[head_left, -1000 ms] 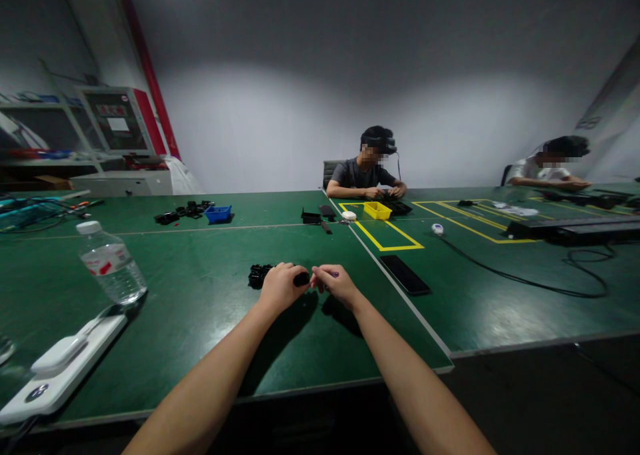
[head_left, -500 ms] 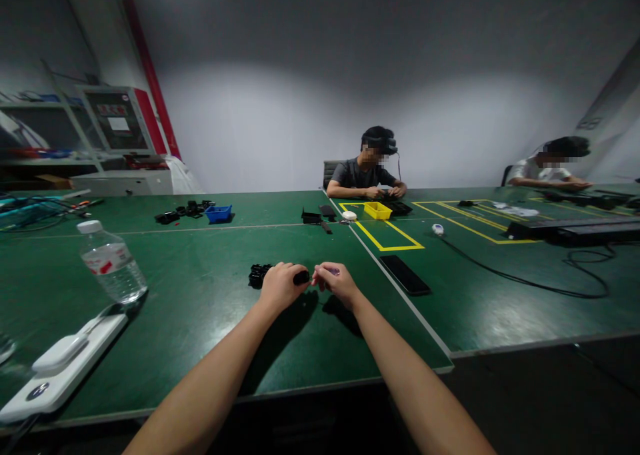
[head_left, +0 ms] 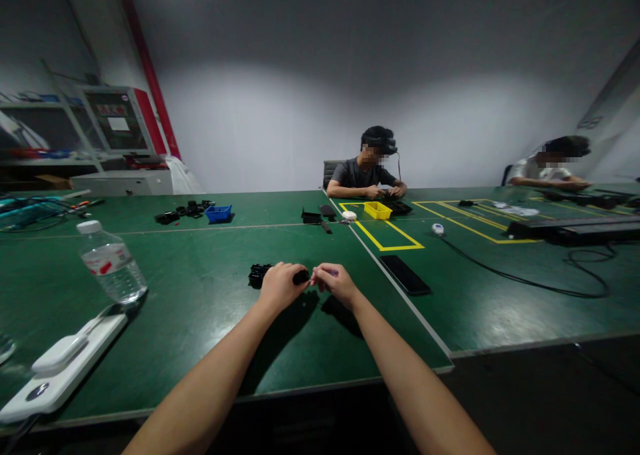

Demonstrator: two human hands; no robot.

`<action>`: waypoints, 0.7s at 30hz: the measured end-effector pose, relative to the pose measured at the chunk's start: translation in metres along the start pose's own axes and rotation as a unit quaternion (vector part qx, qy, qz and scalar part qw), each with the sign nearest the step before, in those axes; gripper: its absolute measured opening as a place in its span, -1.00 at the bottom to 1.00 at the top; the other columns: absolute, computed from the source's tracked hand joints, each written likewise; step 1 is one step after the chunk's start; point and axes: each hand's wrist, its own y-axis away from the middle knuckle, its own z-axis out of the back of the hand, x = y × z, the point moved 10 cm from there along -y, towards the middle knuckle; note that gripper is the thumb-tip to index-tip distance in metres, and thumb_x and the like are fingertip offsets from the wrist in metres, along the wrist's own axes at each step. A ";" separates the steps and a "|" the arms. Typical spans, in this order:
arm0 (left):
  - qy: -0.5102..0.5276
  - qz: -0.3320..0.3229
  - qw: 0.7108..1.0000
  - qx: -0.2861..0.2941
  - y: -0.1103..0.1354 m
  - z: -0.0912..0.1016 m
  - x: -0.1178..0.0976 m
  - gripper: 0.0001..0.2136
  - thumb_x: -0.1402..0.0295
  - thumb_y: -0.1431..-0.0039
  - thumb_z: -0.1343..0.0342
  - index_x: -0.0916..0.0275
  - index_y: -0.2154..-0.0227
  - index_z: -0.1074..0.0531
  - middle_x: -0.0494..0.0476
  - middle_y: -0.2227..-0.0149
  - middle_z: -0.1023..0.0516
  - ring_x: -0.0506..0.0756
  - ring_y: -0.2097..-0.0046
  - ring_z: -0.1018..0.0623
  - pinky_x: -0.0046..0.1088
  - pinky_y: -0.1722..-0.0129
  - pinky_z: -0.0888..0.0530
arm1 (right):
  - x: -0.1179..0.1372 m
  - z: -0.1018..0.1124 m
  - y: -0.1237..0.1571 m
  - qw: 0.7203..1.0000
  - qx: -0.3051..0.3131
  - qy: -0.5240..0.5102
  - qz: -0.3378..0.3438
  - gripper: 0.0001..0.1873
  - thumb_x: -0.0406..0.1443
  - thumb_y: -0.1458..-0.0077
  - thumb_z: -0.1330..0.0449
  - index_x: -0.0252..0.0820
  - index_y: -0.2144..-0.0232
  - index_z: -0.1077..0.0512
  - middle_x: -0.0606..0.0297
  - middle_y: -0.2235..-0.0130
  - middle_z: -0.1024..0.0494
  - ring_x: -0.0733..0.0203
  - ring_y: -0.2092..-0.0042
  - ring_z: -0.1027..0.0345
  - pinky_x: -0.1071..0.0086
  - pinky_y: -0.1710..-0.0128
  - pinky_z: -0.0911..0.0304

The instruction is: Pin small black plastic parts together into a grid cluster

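Observation:
Both my hands are held close together just above the green table (head_left: 200, 322). My left hand (head_left: 279, 286) is closed round a small black part (head_left: 301, 277) that sticks out toward the right. My right hand (head_left: 336, 282) is pinched shut beside that part, with a small purplish thing between its fingertips that I cannot make out. A cluster of black plastic parts (head_left: 257, 275) lies on the table just left of my left hand.
A water bottle (head_left: 111, 263) and a white power strip (head_left: 60, 365) sit at the left. A dark phone (head_left: 404, 274) lies right of my hands. Further back are a blue bin (head_left: 219, 213), a yellow bin (head_left: 377, 210), cables, and two seated people working.

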 end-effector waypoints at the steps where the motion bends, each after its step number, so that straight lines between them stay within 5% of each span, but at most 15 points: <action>1: -0.001 0.000 1.000 0.001 0.000 0.000 0.000 -0.78 0.14 -0.14 -0.15 0.06 0.20 -0.53 0.09 0.31 -0.58 0.14 0.24 -0.47 -0.41 0.27 -0.30 | -0.001 -0.001 0.000 1.000 0.006 -0.003 -0.003 -0.65 -0.06 -0.03 -0.20 -0.23 0.56 -0.46 0.28 0.55 -0.51 0.37 0.59 -0.23 0.50 0.64 -0.06; 21: 0.018 0.007 1.000 -0.004 -0.001 0.005 0.003 -0.78 0.15 -0.15 -0.14 0.08 0.21 -0.54 0.08 0.31 -0.59 0.13 0.24 -0.46 -0.39 0.25 -0.30 | 0.001 -0.001 0.000 1.000 0.006 -0.014 -0.005 -0.64 -0.04 0.01 -0.22 -0.24 0.54 -0.47 0.28 0.54 -0.51 0.36 0.59 -0.23 0.50 0.64 -0.05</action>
